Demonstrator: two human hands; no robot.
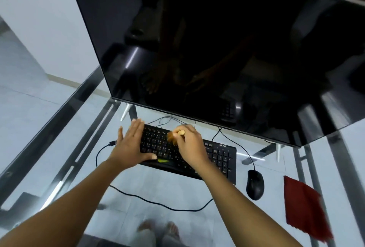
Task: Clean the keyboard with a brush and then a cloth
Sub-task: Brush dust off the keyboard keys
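Black plastic keyboard [221, 155] at frame centre: brushing step, judged ongoing. The right hand [190, 146] has fingers curled round tan-handled bristle brush [173, 137] on keys; left hand [131, 144] flat, fingers straight, steadying. Next likely: red cloth [302, 207], lower right.

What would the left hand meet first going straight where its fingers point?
Past the far edge of the keyboard, the left hand would likely meet the lower edge of the monitor; the white stand foot sits just left. Depth is unclear.

Glass desk [49, 128], pale tiled floor [23, 96]
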